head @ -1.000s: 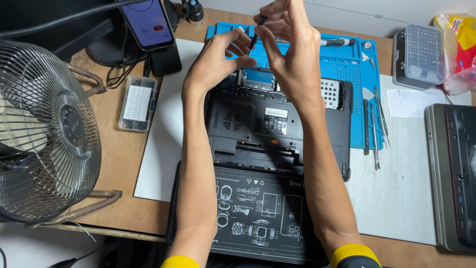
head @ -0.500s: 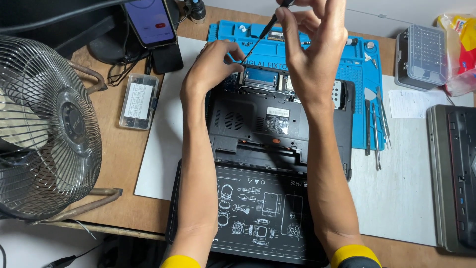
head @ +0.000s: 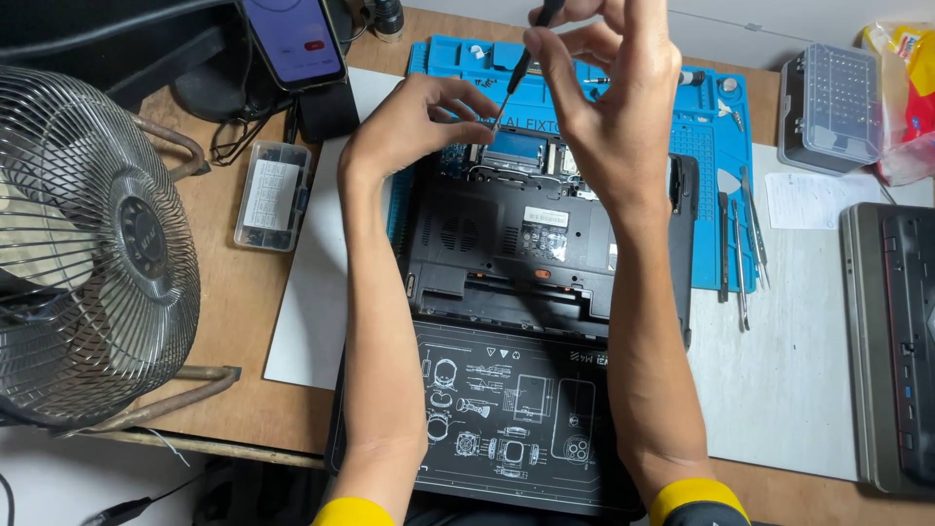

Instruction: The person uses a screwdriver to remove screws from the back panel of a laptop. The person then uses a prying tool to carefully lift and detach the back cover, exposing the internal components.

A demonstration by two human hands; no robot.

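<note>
An opened black laptop base (head: 545,244) lies on a blue repair mat (head: 711,166), its far end exposing a circuit board. My right hand (head: 609,107) holds a thin black screwdriver (head: 516,78) by the handle, raised over the laptop's far edge. My left hand (head: 414,122) pinches the screwdriver's tip between thumb and fingers, just above the exposed board.
A metal fan (head: 93,244) stands at the left. A phone (head: 292,39) on a stand and a small clear parts box (head: 271,195) sit beyond it. Metal pry tools (head: 740,234) lie on the mat's right edge; a grey bit case (head: 828,107) and another laptop (head: 896,341) are at right.
Both hands were together over the laptop's far edge. The right hand lifted the screwdriver and moved right; the left hand now holds its tip.
</note>
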